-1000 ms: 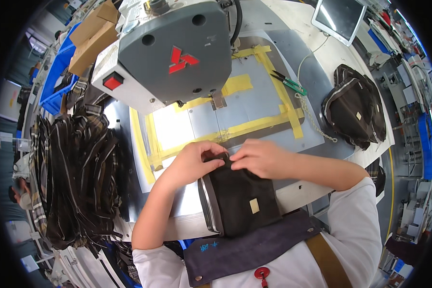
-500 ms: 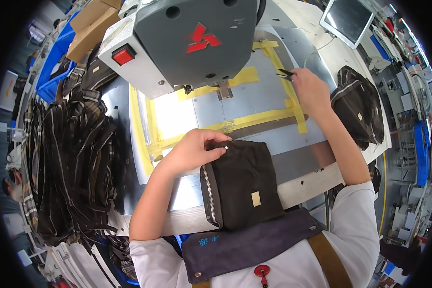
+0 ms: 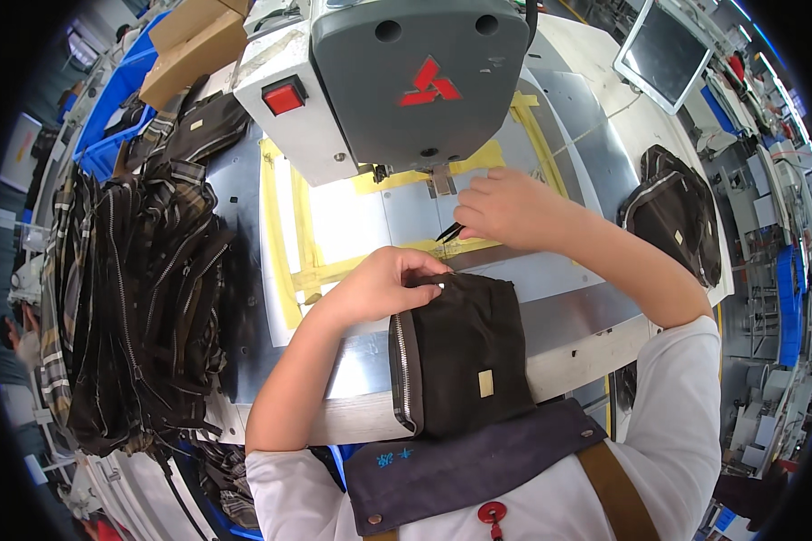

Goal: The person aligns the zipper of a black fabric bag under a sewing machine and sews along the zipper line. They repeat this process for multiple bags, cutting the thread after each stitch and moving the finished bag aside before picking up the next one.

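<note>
A dark brown fabric pouch (image 3: 465, 352) with a silver zipper down its left side and a small pale label lies over the table's front edge, reaching down to my apron. My left hand (image 3: 379, 287) pinches its far edge between thumb and fingers. Just beyond and to the right, my right hand (image 3: 505, 212) is closed around small black thread snips (image 3: 450, 232). Their points angle down to the left, a little above the pouch's far edge and apart from it. My fingers hide the handles.
A grey sewing machine head (image 3: 415, 81) with a red switch overhangs the taped metal plate (image 3: 370, 216). Zippered dark pieces (image 3: 144, 307) are heaped at left. More dark pouches (image 3: 672, 216) lie at right, below a tablet-like screen (image 3: 666, 50). Blue bins (image 3: 108, 135) stand at far left.
My right hand has brought the snips left and nearer, from the plate's right side to close by my left hand. The left hand keeps its pinch on the pouch. The whole view has shifted slightly.
</note>
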A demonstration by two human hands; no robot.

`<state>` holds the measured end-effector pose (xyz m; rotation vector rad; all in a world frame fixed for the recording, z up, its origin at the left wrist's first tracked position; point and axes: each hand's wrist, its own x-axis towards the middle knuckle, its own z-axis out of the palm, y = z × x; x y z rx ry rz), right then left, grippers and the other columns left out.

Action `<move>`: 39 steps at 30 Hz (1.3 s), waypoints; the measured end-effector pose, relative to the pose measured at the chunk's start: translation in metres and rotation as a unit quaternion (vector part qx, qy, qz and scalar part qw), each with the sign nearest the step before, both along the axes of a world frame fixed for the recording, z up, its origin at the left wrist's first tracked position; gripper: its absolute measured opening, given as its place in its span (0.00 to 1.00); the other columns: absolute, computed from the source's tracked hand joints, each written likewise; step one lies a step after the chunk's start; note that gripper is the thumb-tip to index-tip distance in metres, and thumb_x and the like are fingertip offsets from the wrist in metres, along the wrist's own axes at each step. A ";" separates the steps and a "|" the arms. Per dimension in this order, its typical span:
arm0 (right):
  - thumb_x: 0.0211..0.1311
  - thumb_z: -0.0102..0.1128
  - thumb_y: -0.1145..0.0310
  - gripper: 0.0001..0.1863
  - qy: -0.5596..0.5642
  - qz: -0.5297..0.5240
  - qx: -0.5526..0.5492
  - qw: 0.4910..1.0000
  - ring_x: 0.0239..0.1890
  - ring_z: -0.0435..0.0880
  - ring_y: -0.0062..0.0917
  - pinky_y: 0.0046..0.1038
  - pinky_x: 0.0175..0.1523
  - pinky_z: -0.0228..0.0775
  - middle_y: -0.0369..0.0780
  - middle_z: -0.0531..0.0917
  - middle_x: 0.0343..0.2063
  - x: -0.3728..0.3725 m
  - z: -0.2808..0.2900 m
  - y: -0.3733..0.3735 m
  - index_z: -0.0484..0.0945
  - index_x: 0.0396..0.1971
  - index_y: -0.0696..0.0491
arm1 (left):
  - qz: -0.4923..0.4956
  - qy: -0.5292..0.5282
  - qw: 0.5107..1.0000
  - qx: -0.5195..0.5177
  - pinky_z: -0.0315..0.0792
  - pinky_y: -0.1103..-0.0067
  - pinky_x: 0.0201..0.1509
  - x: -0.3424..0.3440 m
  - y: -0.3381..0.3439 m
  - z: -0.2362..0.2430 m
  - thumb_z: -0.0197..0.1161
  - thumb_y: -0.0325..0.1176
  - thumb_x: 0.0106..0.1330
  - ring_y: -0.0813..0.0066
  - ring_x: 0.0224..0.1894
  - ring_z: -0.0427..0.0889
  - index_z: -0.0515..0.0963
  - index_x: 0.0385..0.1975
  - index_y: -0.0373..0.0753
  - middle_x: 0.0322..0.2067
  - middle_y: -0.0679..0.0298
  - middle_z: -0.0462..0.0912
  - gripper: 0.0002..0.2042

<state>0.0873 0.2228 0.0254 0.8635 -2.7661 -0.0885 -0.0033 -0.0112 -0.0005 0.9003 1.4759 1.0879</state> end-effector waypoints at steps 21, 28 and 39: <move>0.58 0.65 0.65 0.21 -0.233 -0.199 -0.567 0.764 0.48 0.81 0.28 0.28 0.55 0.70 0.42 0.82 0.47 0.103 -0.004 -0.026 0.76 0.51 0.56 | 0.150 0.498 0.746 0.415 0.73 0.78 0.28 0.033 0.008 0.006 0.73 0.18 0.40 0.71 0.29 0.81 0.74 0.20 0.40 0.29 0.66 0.82 0.13; 0.59 0.64 0.72 0.16 -0.302 -0.297 -0.623 0.658 0.42 0.80 0.19 0.26 0.49 0.71 0.40 0.84 0.38 0.135 -0.020 -0.029 0.78 0.47 0.59 | 0.161 0.518 0.698 0.467 0.75 0.79 0.29 0.042 0.008 0.013 0.73 0.22 0.43 0.69 0.31 0.82 0.76 0.25 0.41 0.32 0.63 0.81 0.13; 0.60 0.65 0.61 0.21 0.168 -0.489 -0.680 0.520 0.37 0.81 0.17 0.19 0.42 0.71 0.38 0.82 0.39 0.243 0.037 0.197 0.77 0.48 0.59 | 0.166 0.533 0.742 0.371 0.76 0.76 0.36 0.041 0.006 0.010 0.71 0.20 0.48 0.65 0.36 0.82 0.79 0.31 0.39 0.36 0.58 0.81 0.11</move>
